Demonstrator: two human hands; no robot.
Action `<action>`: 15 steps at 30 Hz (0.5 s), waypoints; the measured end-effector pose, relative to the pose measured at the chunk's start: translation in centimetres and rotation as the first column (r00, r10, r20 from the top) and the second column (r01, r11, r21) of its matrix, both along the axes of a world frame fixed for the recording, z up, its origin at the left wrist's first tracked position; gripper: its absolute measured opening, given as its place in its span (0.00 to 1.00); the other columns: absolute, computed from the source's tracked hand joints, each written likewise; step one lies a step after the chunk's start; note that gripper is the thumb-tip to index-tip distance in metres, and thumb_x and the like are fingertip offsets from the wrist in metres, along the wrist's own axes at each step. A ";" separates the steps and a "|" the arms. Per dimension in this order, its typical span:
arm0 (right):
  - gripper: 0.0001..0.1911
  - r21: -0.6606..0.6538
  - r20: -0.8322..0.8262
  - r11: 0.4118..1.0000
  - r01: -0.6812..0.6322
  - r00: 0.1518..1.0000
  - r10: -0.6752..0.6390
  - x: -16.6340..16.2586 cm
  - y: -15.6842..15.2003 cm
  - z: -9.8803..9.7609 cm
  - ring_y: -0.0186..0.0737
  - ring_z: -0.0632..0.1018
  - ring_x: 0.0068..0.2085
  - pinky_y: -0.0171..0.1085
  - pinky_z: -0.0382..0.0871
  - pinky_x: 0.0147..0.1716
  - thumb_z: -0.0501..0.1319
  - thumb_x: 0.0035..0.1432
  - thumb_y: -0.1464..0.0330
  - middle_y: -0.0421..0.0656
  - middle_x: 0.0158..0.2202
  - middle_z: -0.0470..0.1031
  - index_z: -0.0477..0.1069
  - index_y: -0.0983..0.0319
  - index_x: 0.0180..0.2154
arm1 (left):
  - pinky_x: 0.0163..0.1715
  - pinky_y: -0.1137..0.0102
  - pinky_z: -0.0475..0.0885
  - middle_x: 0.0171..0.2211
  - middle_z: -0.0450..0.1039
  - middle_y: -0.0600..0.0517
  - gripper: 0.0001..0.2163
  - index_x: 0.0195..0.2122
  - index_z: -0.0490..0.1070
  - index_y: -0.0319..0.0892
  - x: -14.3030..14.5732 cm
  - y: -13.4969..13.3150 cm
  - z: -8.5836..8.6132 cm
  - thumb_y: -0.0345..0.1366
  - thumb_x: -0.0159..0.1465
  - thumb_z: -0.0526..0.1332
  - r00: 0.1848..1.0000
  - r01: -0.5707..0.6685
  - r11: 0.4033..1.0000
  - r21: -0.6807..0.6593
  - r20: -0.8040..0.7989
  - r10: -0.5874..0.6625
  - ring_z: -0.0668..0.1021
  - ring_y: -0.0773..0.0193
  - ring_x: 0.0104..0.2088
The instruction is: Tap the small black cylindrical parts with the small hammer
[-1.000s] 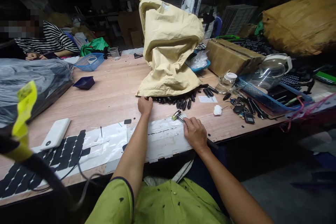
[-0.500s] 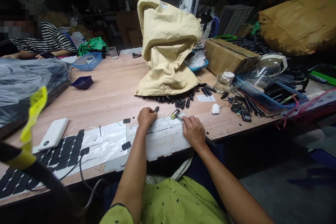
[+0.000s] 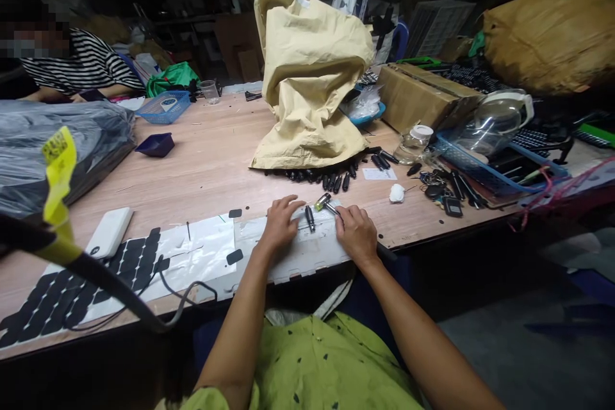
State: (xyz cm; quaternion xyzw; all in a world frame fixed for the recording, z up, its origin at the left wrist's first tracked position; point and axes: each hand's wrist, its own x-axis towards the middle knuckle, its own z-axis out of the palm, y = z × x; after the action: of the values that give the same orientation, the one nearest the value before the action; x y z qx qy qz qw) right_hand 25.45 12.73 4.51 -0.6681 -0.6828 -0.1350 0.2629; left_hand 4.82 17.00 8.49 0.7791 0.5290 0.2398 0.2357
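My right hand (image 3: 356,232) is closed around the handle of a small mallet (image 3: 323,202), whose head is metallic with a yellow-green end. The mallet head hovers over or rests on a white board (image 3: 307,255) at the table's front edge; I cannot tell which. A black tapered cylindrical piece (image 3: 310,218) lies on that board between the hands. Just left of it is my left hand (image 3: 282,223), fingers apart and holding nothing. Several similar black pieces (image 3: 336,182) lie beyond, partly covered by the lower edge of a tan paper sack (image 3: 307,122).
On the left are a white power bank (image 3: 110,232), a black-celled panel (image 3: 139,259), a dark blue tray (image 3: 155,145) and a yellow-tagged cable (image 3: 110,282). On the right, keys (image 3: 435,189) lie near a blue basket (image 3: 500,179) and jar (image 3: 416,143). A person in stripes (image 3: 98,61) sits far left.
My left hand has let go of the black piece, which now lies on the white board. That hand has shifted slightly right with its fingers apart. My right hand still grips the mallet.
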 end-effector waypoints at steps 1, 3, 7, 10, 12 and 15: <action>0.11 0.005 0.001 1.000 0.003 1.000 -0.003 0.0 0.0 0.0 0.43 0.68 0.38 0.39 0.58 0.36 0.59 0.61 0.73 0.44 0.35 0.72 0.76 0.59 0.44 | 0.57 0.54 0.65 0.59 0.72 0.50 0.24 0.54 0.74 0.51 0.2 0.1 -0.4 0.24 0.58 0.60 0.998 0.062 0.998 0.013 -0.016 -0.062 0.69 0.51 0.59; 0.11 0.009 0.005 1.000 0.006 1.000 -0.006 0.0 0.0 0.0 0.43 0.68 0.38 0.39 0.58 0.35 0.59 0.61 0.72 0.44 0.34 0.72 0.76 0.59 0.43 | 0.59 0.54 0.64 0.57 0.73 0.51 0.24 0.55 0.73 0.52 0.8 0.2 -1.0 0.24 0.59 0.60 0.990 0.137 0.990 0.014 -0.039 -0.136 0.68 0.51 0.59; 0.10 -0.008 0.010 1.000 0.005 1.000 -0.005 0.0 0.0 0.1 0.43 0.68 0.38 0.38 0.58 0.35 0.59 0.61 0.72 0.44 0.35 0.72 0.76 0.59 0.43 | 0.55 0.56 0.65 0.50 0.75 0.49 0.19 0.53 0.74 0.51 1.4 0.1 -1.3 0.28 0.61 0.62 0.989 0.130 0.990 0.054 -0.073 -0.126 0.70 0.53 0.54; 0.10 -0.026 0.008 1.000 0.006 1.000 -0.006 0.0 -0.1 0.1 0.44 0.68 0.39 0.38 0.58 0.35 0.59 0.62 0.72 0.45 0.35 0.72 0.76 0.59 0.44 | 0.51 0.58 0.66 0.45 0.75 0.49 0.12 0.46 0.76 0.48 1.1 0.0 -1.3 0.31 0.61 0.65 0.993 0.097 0.991 0.087 -0.078 -0.090 0.71 0.53 0.50; 0.11 -0.036 0.007 0.999 0.006 1.000 -0.005 0.0 -0.1 0.1 0.44 0.68 0.39 0.38 0.58 0.35 0.58 0.62 0.72 0.45 0.36 0.71 0.76 0.59 0.44 | 0.50 0.59 0.67 0.42 0.75 0.49 0.08 0.41 0.75 0.46 0.8 -0.1 -1.3 0.33 0.60 0.67 0.994 0.092 0.991 0.093 -0.067 -0.086 0.72 0.53 0.49; 0.11 -0.049 0.008 0.999 0.013 1.000 -0.013 0.0 -0.1 0.1 0.44 0.67 0.39 0.38 0.58 0.36 0.58 0.62 0.71 0.45 0.36 0.71 0.76 0.58 0.44 | 0.49 0.60 0.67 0.42 0.76 0.50 0.10 0.42 0.75 0.46 1.0 -0.1 -1.3 0.33 0.59 0.69 0.993 0.112 0.991 0.080 -0.032 -0.110 0.73 0.54 0.47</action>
State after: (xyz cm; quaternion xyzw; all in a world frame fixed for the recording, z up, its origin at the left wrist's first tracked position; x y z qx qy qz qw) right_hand 25.50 12.67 4.60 -0.6781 -0.6827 -0.1227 0.2429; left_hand 5.80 16.91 7.16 0.8195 0.4779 0.2369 0.2093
